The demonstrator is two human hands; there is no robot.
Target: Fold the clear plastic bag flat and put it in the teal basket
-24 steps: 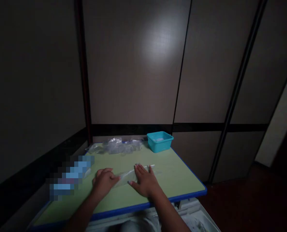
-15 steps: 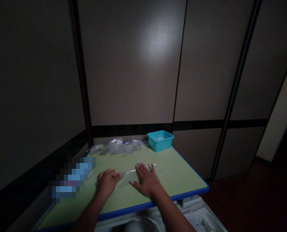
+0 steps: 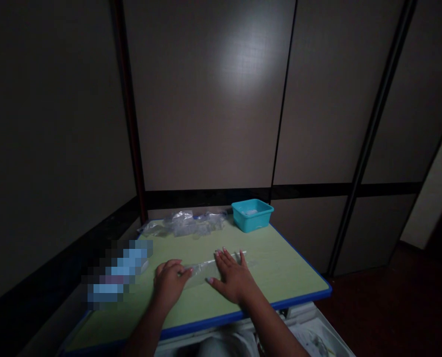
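Left hand point(image 3: 168, 285) is pinching one end of the clear plastic point(image 3: 201, 277), lying toward the desk point(image 3: 280, 272)'s front edge; right hand point(image 3: 232, 280) is pressing it, fingers spread. Imo light, even pressure's working best.

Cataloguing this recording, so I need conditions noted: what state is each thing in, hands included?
Left hand: curled, thumb at the sheet's left end
Right hand: spread, palm down
Clear plastic sheet: flat, partly under right hand
Plastic heap: crumpled
Turquoise basket: upright, open-topped
Blue item: pixelated, state unclear
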